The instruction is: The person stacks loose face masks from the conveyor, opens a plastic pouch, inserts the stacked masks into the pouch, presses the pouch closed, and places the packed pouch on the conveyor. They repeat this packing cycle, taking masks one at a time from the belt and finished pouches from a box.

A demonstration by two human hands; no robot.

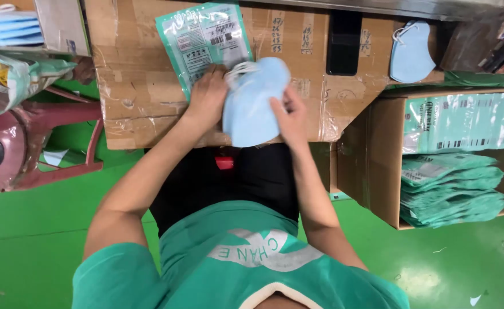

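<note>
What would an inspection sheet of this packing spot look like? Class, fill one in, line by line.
Surface: cardboard work surface, taped and creased.
Job's things: stack of light blue masks held in both hands; green pouch lying flat on the cardboard beside it.
Clutter: single blue mask further right; black flat object behind the stack.
Grippers: left hand and right hand both grip the stack.
Cables: nothing seen.
Surroundings: open carton holding piled green pouches on the right; red plastic chair on the left; green floor.
</note>
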